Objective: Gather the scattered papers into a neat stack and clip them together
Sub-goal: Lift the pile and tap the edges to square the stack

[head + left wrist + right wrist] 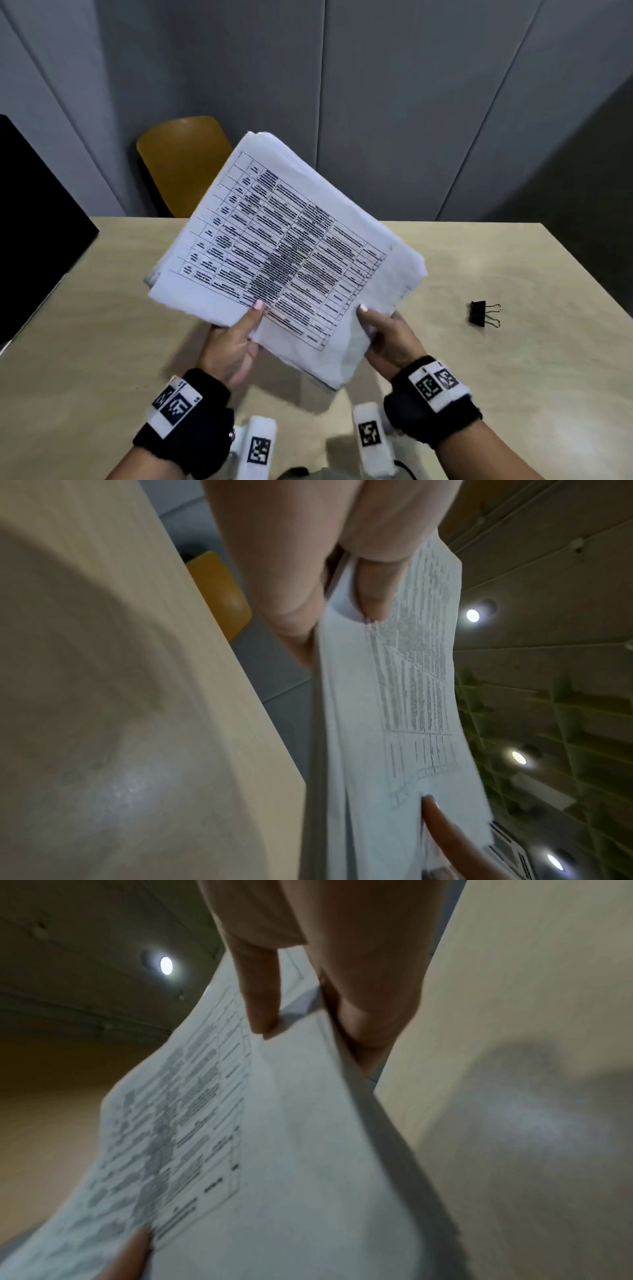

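A stack of white papers (pixel 284 246) with a printed table on top is held tilted above the table, its edges slightly uneven. My left hand (pixel 236 342) grips its near left edge, thumb on top and fingers beneath. My right hand (pixel 387 335) grips the near right edge the same way. In the left wrist view the paper stack (pixel 359 723) is pinched between thumb and fingers. The right wrist view shows the papers (pixel 274 1137) held likewise. A black binder clip (pixel 483 313) lies on the table to the right, apart from both hands.
The light wooden table (pixel 513 342) spreads under the papers. A yellow chair (pixel 181 161) stands behind its far edge. A black panel (pixel 34 222) rises at the left. Grey wall panels stand behind.
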